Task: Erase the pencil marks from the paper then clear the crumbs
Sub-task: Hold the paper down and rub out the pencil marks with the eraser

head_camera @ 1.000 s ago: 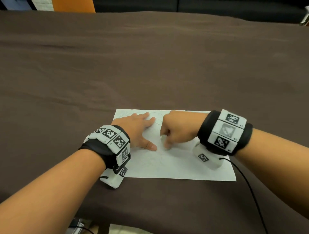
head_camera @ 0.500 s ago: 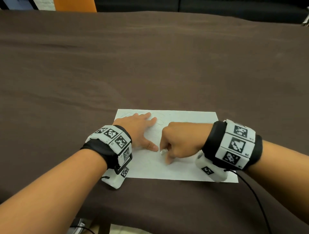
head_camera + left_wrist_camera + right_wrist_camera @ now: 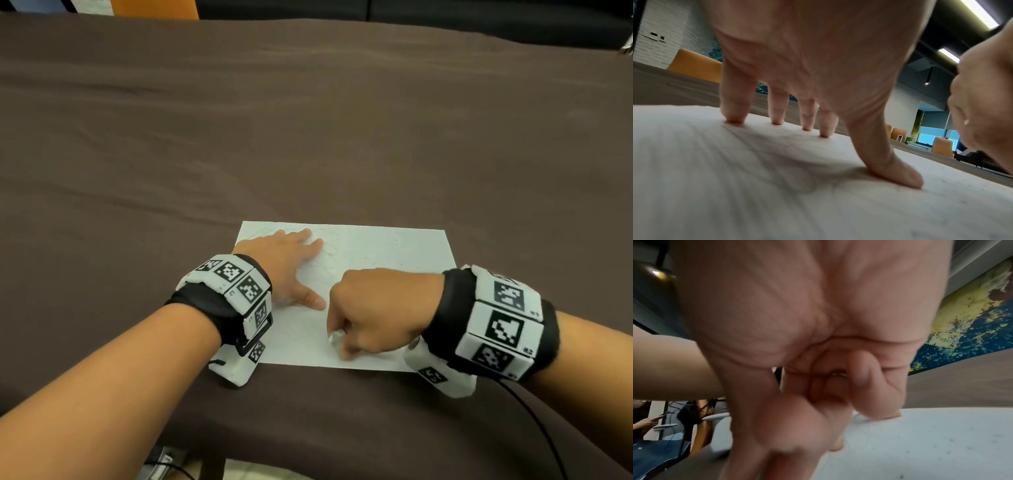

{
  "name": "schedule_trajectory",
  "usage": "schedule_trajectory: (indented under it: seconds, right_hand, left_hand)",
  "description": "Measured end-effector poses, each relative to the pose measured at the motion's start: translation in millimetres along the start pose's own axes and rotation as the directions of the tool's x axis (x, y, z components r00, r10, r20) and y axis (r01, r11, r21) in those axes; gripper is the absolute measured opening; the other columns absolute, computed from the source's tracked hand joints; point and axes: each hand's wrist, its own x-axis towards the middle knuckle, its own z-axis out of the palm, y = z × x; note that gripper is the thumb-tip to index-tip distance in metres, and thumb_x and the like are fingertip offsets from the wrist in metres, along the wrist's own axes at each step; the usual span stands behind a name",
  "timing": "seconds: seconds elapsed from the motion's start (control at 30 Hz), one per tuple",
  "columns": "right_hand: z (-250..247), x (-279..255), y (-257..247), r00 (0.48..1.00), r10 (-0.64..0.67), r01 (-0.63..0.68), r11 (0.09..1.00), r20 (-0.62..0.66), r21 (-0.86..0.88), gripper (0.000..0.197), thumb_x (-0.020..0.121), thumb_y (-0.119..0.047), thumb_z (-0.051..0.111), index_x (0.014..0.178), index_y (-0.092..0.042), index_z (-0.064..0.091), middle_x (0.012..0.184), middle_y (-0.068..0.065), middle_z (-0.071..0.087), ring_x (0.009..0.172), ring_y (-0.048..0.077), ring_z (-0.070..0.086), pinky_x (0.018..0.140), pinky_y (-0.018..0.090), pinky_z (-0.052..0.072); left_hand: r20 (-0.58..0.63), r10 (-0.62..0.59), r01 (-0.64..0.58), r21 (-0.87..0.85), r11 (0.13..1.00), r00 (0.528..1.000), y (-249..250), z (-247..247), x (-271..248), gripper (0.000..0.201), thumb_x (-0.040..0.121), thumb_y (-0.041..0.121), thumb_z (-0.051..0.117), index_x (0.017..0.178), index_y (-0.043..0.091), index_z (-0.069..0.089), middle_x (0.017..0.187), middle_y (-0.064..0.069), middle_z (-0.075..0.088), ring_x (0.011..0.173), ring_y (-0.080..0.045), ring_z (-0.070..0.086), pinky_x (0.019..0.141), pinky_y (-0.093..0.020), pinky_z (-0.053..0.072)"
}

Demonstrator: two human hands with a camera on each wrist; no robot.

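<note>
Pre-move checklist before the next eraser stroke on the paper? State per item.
1. Left hand pressing the paper flat, fingers spread: ok.
2. Right hand has a grip on the eraser: ok.
3. Eraser touching the sheet: cannot tell, fingers hide the contact.
4. Pencil marks left beside the left fingers: not ok, still faintly visible.
5. Crumbs cleared: not ok, specks lie on the sheet.
6. Paper fully on the table: ok.
</note>
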Motion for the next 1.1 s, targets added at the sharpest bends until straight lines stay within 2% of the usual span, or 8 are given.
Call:
schedule_trajectory:
  seconds: [0.1, 0.33, 0.53, 0.63, 0.73, 0.83, 0.97, 1.1]
  right_hand:
    - [-9.6, 6.3, 6.3, 0.998, 0.056, -0.056, 0.998, -0.028, -0.013, 0.015, 0.088, -0.028, 0.070, 0.082, -0.016, 0.076, 0.072, 0.000, 0.070, 0.067, 0.015, 0.058, 0.071, 0.034, 0.054]
    - [-29.5, 19.5, 30.9, 0.969, 0.189, -0.186, 0.982, -0.158, 0.033, 0.040, 0.083, -0.029, 0.077, 0.052, -0.019, 0.054, 0.053, -0.003, 0.051, 0.055, 0.017, 0.046, 0.055, 0.031, 0.042]
    - [-0.5, 4.8, 0.0, 0.998, 0.011, -0.012, 1.000, -0.060, -0.014, 0.023, 0.091, -0.023, 0.063, 0.084, -0.006, 0.076, 0.072, 0.010, 0.070, 0.062, 0.020, 0.053, 0.066, 0.036, 0.051]
    - [-7.1, 7.3, 2.9, 0.999, 0.025, -0.025, 1.000, -0.031, -0.013, 0.016, 0.090, -0.026, 0.068, 0.082, -0.015, 0.078, 0.072, 0.004, 0.072, 0.065, 0.015, 0.056, 0.068, 0.034, 0.052]
    - [-22.0, 16.2, 15.2, 0.989, 0.115, -0.117, 0.993, -0.091, -0.019, 0.028, 0.088, -0.032, 0.074, 0.062, -0.026, 0.066, 0.061, -0.006, 0.061, 0.061, 0.010, 0.052, 0.059, 0.028, 0.045]
    - [-29.3, 21.5, 21.1, 0.977, 0.151, -0.156, 0.988, -0.153, -0.018, 0.017, 0.087, -0.031, 0.075, 0.074, -0.019, 0.076, 0.063, -0.004, 0.062, 0.063, 0.014, 0.053, 0.056, 0.029, 0.044]
    - [-16.2, 13.9, 7.6, 0.992, 0.092, -0.094, 0.996, -0.090, -0.012, 0.015, 0.090, -0.028, 0.070, 0.084, -0.017, 0.078, 0.067, -0.003, 0.066, 0.063, 0.012, 0.054, 0.061, 0.028, 0.046]
    - [-1.4, 3.7, -7.4, 0.999, -0.031, 0.030, 0.999, -0.034, -0.021, 0.023, 0.091, -0.020, 0.062, 0.075, -0.006, 0.073, 0.059, 0.004, 0.060, 0.056, 0.018, 0.047, 0.055, 0.026, 0.041]
  left_hand:
    - [-0.006, 0.004, -0.004, -0.003, 1.000, 1.000, -0.3, 0.6, 0.7, 0.109, 0.071, 0.083, 0.058, 0.154, 0.046, -0.002, 0.162, 0.023, -0.008, 0.152, -0.013, 0.001, 0.116, -0.047, 0.023]
    - [0.004, 0.004, -0.004, -0.001, 1.000, 1.000, -0.9, 0.6, 2.0, 0.111, 0.070, 0.083, 0.058, 0.155, 0.043, -0.001, 0.163, 0.021, -0.007, 0.152, -0.013, 0.001, 0.117, -0.048, 0.024]
    - [-0.003, -0.004, 0.004, 0.001, 1.000, 1.000, 1.3, 0.4, 0.6, 0.106, 0.073, 0.081, 0.057, 0.154, 0.046, -0.001, 0.162, 0.023, -0.008, 0.152, -0.013, 0.001, 0.116, -0.045, 0.022]
    - [-0.005, 0.000, 0.000, -0.008, 1.000, 1.000, 0.9, 0.3, 0.5, 0.108, 0.072, 0.081, 0.058, 0.155, 0.045, -0.001, 0.162, 0.023, -0.008, 0.152, -0.013, 0.000, 0.117, -0.044, 0.019]
    - [-0.008, 0.016, -0.016, -0.009, 1.000, 1.000, -1.0, 1.1, 2.7, 0.111, 0.070, 0.082, 0.058, 0.155, 0.043, -0.001, 0.163, 0.019, -0.007, 0.152, -0.014, 0.001, 0.118, -0.044, 0.019]
    - [-0.013, 0.019, -0.019, -0.013, 1.000, 1.000, -2.1, 2.0, 4.2, 0.111, 0.068, 0.084, 0.058, 0.155, 0.045, 0.000, 0.163, 0.019, -0.005, 0.152, -0.015, 0.002, 0.117, -0.045, 0.021]
    - [-0.007, 0.020, -0.020, -0.010, 1.000, 1.000, -1.6, 2.6, 4.1, 0.110, 0.070, 0.082, 0.058, 0.155, 0.044, 0.000, 0.163, 0.019, -0.007, 0.152, -0.015, 0.001, 0.118, -0.044, 0.018]
    - [-0.007, 0.006, -0.006, 0.016, 1.000, 1.000, 0.9, 0.4, 2.3, 0.101, 0.078, 0.075, 0.057, 0.155, 0.045, -0.001, 0.163, 0.021, -0.008, 0.152, -0.014, 0.002, 0.117, -0.045, 0.021]
